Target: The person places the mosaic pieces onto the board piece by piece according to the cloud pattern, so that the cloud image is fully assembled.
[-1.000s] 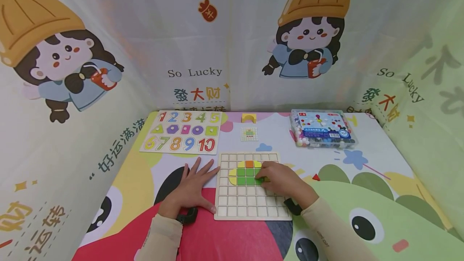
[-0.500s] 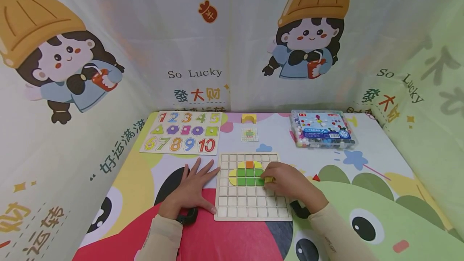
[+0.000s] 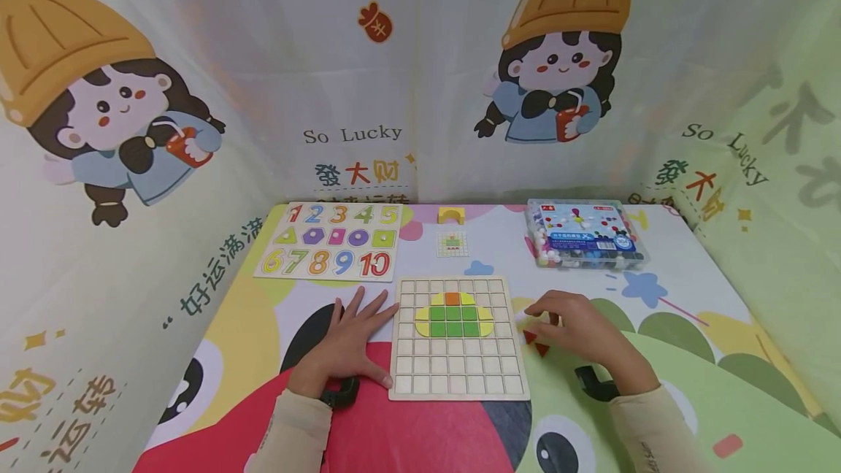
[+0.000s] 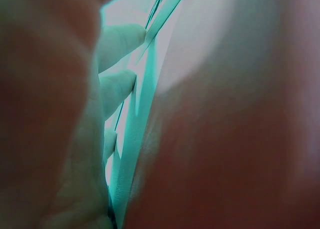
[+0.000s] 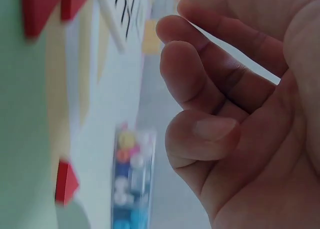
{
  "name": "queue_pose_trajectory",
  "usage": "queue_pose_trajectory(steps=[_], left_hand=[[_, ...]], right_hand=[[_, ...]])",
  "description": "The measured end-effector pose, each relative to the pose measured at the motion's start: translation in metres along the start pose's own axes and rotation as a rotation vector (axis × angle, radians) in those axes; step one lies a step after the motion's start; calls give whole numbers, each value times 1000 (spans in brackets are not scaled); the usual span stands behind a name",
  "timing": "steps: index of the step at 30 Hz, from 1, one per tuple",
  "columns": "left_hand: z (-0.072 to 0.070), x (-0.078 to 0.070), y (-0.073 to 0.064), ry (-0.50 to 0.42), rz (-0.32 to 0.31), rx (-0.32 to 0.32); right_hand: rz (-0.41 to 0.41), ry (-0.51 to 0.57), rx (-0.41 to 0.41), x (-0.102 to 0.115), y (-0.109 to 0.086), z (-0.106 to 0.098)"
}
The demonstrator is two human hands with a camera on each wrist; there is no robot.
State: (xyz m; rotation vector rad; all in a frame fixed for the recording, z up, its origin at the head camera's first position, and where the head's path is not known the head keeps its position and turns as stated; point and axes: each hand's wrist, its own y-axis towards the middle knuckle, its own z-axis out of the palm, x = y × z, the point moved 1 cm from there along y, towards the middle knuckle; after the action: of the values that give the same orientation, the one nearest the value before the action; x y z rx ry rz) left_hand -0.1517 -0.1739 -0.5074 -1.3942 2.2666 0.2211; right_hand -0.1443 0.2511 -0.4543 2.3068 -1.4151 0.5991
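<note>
A wooden grid board [image 3: 460, 366] lies on the table, bearing a pattern of green square tiles [image 3: 453, 321], an orange tile [image 3: 452, 299] and yellow rounded tiles [image 3: 486, 323] at the sides. My left hand [image 3: 344, 341] rests spread on the table, its fingertips and thumb at the board's left edge. Right of the board, my right hand [image 3: 570, 323] hovers with loosely bent fingers, holding nothing. Red triangular pieces [image 3: 542, 350] lie by its fingertips. In the right wrist view, a red triangle [image 5: 66, 182] sits apart from two others [image 5: 40, 9].
A small pattern card [image 3: 452, 244] and a yellow arch block [image 3: 451, 214] are behind the board. At the back left lies a number and shape puzzle board [image 3: 330, 239]. A clear box [image 3: 585, 236] of coloured beads stands at the back right.
My right hand has left the yellow tile at the green tiles' right end and moved right, to the red triangles. Yellow tiles now show on that side. My left hand stays put.
</note>
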Motion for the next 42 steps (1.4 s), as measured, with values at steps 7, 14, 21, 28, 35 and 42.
queue_pose_trajectory(steps=[7,14,21,28,35,42], left_hand=[[0,-1,0,-9,2,-1],[-1,-1,0,-8,0,-2],[-1,-1,1,-2,-8,3],[0,-1,1,4,-20,9],[-2,-2,1,9,-10,3],[-2,-3,1,8,-11,1]], right_hand=[[40,-32,-34,-21,-17,-9],[55,-64,-77,-36,-24,-14],[131,-103,-71,-49,-27,-13],[123,-128,-105,-56,-28,-9],[143,-149,-56,-61,-25,-6],[157,-158,-42,-60,-24,-4]])
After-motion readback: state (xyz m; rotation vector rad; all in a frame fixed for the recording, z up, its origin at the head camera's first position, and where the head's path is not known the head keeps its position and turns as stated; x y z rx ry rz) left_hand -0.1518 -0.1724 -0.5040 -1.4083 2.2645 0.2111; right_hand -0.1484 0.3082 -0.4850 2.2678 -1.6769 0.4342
